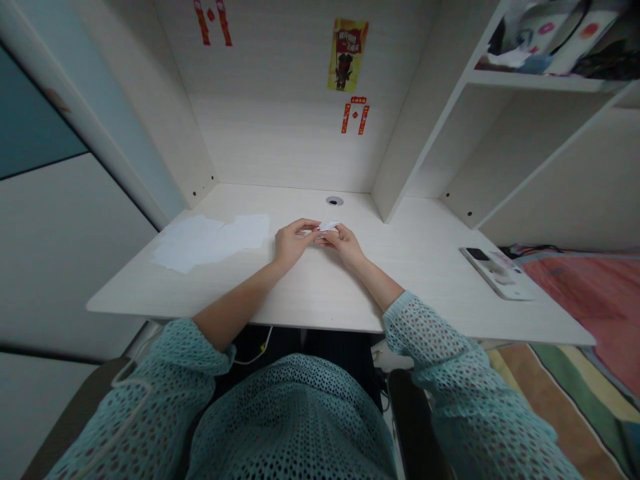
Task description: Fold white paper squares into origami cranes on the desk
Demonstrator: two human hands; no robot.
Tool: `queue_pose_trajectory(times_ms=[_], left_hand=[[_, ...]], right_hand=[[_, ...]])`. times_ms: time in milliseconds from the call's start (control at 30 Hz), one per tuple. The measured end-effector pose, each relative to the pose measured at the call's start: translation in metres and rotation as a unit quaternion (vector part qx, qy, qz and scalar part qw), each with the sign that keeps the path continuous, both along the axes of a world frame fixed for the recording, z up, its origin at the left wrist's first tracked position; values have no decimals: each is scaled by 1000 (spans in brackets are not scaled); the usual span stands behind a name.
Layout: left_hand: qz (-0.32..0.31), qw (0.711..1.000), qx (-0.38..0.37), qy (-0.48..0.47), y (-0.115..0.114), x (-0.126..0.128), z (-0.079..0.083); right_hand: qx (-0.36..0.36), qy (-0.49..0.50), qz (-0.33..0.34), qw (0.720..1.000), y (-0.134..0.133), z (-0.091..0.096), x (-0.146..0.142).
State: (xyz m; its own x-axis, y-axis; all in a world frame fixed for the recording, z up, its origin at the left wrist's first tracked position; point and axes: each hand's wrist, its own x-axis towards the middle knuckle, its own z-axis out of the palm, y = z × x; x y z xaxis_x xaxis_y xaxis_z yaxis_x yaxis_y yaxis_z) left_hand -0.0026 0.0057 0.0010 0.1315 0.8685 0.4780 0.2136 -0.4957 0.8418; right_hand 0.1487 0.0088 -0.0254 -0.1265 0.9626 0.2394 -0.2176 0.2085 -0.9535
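Note:
Between my two hands, just above the white desk [320, 293], is a small folded piece of white paper [329, 226]. My left hand [295, 241] pinches its left side with thumb and fingers. On the other side, my right hand [345, 243] grips the same paper, its fingertips close to those of the left. The fingers cover part of the paper, so its full shape is hidden. Several loose sheets of white paper [200, 241] lie spread and overlapping on the desk to the left of my hands.
A white phone [495, 273] lies at the desk's right side. Behind my hands is a round cable hole [335, 201]. An upright panel [400, 160] rises at the back right, beside shelves. A bed with a red cover [585, 293] adjoins the right end.

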Motion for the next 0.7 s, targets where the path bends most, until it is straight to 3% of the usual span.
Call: queue_pose_trajectory(times_ms=[200, 400, 700], left_hand=[[36, 994, 61, 80, 0, -1, -3], [1, 994, 98, 38, 10, -2, -11], [-18, 990, 136, 17, 8, -1, -7]], right_hand=[[35, -25, -9, 999, 0, -1, 1], [47, -38, -21, 998, 2, -4, 3], [56, -73, -37, 995, 7, -8, 7]])
